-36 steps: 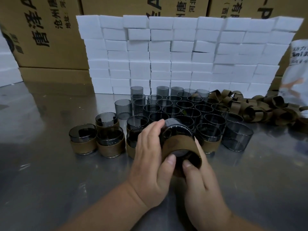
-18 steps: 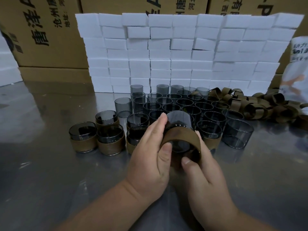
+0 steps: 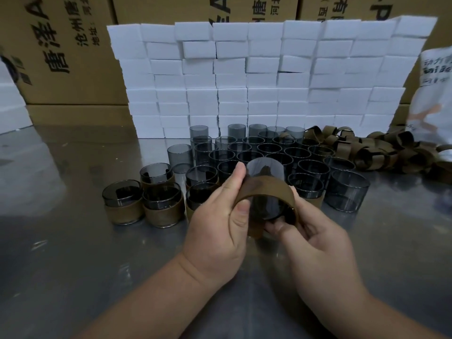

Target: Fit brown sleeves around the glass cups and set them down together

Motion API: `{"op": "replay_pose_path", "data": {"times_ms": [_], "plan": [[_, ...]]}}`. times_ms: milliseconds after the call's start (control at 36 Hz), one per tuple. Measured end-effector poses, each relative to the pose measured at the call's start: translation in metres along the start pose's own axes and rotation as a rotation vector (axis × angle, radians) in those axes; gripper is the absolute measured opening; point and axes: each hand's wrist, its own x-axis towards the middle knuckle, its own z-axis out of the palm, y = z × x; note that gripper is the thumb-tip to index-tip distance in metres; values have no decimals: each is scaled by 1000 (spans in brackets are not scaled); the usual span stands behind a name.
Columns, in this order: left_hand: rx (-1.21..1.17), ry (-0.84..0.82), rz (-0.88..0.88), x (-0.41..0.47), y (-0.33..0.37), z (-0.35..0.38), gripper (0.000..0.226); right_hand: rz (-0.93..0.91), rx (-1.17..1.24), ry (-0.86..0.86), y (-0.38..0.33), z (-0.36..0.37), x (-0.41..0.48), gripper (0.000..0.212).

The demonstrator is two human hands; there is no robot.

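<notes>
- A smoked glass cup (image 3: 265, 170) is held tilted above the steel tabletop (image 3: 73, 241), with a brown sleeve (image 3: 266, 189) round its near end, seemingly only partway on.
- The left hand (image 3: 220, 223) pinches the sleeve's left edge.
- The right hand (image 3: 315, 243) cradles and grips the cup from below.
- Sleeved cups (image 3: 124, 211) stand to the left, bare cups (image 3: 269, 148) behind and loose sleeves (image 3: 367, 148) to the right.

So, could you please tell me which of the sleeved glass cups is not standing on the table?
The glass cup gripped by the left hand and right hand, tilted above the table; the other sleeved cups stand upright at left.
</notes>
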Motion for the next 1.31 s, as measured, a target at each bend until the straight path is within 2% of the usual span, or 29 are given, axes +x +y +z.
{"op": "replay_pose_path", "data": {"times_ms": [222,361,583,806,945,1195,1306], "plan": [[14,-26,-9,2,1,-2,78,-4,-7,11,-4,-2,2,52],[52,-9,-24,3,0,-2,59,-7,-1,24,-8,-1,3,53],[99,11,11,7,-2,-4,51,-2,19,18,-11,-1,3,53],[139,58,40,9,-1,-6,47,-32,22,13,-12,-2,5,39],[139,102,73,10,-4,-5,41,-52,23,18,-12,-2,6,38],[68,126,40,11,-9,-5,39,-64,10,26,-12,-2,7,43],[-25,129,-7,10,-13,-5,29,-44,27,19,-13,-1,7,43]]}}
